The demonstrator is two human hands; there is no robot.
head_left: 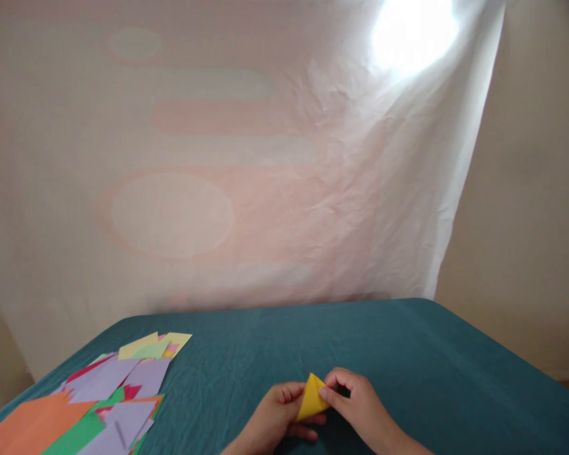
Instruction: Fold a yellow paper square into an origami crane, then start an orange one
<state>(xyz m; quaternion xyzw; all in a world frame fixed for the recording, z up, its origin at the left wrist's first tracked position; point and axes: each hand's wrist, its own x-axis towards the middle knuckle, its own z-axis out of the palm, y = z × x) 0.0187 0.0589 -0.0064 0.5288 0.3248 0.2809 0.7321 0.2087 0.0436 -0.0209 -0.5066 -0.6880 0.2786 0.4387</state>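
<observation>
Well to the left of the folded yellow paper [310, 404], a loose spread of coloured sheets [35, 420] is laid out in overlapping layers on the table [227, 354]. Just beside the paper's left edge, the left hand [281, 411] is placed; that edge is gripped between thumb and fingers, and the lower fingers are extended beneath and behind the paper, their tips seen past its lower side. The forearm is brought in from below and to the left of the paper.

The paper itself is held between the two hands and touched by both, so neither can be called nearer. Its long axis is slanted from a pointed upper tip to the lower left corner. Whether the table is touched by it cannot be told.

To its right, the right hand [358, 397] is held with bent fingers; the paper's right side is pinched, the thumb being laid on the front face.
</observation>
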